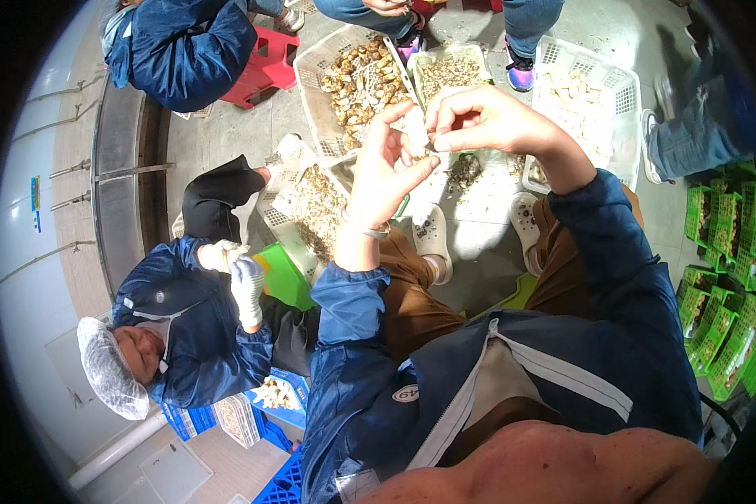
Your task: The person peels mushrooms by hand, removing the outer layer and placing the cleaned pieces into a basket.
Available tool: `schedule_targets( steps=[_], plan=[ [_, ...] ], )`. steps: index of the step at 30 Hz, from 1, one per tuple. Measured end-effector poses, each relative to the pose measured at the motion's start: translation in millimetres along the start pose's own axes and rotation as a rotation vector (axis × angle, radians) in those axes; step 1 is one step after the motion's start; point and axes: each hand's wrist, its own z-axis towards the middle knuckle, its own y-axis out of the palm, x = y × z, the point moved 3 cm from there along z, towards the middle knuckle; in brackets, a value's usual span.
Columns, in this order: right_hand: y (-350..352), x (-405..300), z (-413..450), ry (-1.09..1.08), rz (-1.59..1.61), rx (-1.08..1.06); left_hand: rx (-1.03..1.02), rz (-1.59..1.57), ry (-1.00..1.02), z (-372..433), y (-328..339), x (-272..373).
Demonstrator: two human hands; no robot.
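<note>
My left hand point(384, 173) holds up a pale, overexposed piece, apparently a mushroom point(417, 129), between thumb and fingers. My right hand point(488, 123) meets it from the right, its thumb and forefinger pinched on a small dark object point(430, 146); whether that is a blade or a scrap is unclear. Beyond my hands, a white plastic crate point(315, 120) contains many brown and yellowish mushrooms point(359, 82). A smaller basket point(450, 50) contains trimmings. To the right, another white crate point(627, 107) contains pale, cleaned-looking pieces point(573, 94).
At left a co-worker in a hairnet point(113, 372) and gloves sits close by a crate of trimmings point(312, 195). Dark scraps point(466, 170) lie on the floor between my feet. Another person sits near a red stool point(271, 66). Green baskets point(724, 220) stand stacked far right.
</note>
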Motion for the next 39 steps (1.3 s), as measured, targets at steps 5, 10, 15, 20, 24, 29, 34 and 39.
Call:
schedule_targets(
  steps=[5, 10, 15, 20, 24, 29, 34, 39],
  plan=[
    [-4, 9, -1, 0.090, 0.019, 0.030, -0.032, 0.102, 0.022, 1, 1, 1],
    [-6, 2, 2, 0.119, 0.144, 0.037, -0.065, -0.181, -0.026, 5, -2, 1],
    [-2, 8, 3, 0.026, 0.067, 0.066, -0.060, -0.250, -0.037, 4, 3, 3],
    [-7, 7, 0, 0.174, 0.179, 0.225, -0.058, -0.436, -0.046, 3, 6, 7],
    [-6, 4, 0, 0.081, 0.219, 0.190, -0.022, -0.575, -0.042, 4, 3, 0],
    [5, 5, 0, 0.054, 0.156, 0.085, 0.019, -0.517, -0.021, 4, 3, 1],
    [5, 9, -4, 0.097, 0.142, 0.065, 0.054, -0.383, -0.040, 2, -1, -2],
    [8, 12, -5, 0.188, 0.221, 0.104, 0.079, -0.426, -0.009, -3, 1, 5]
  ],
)
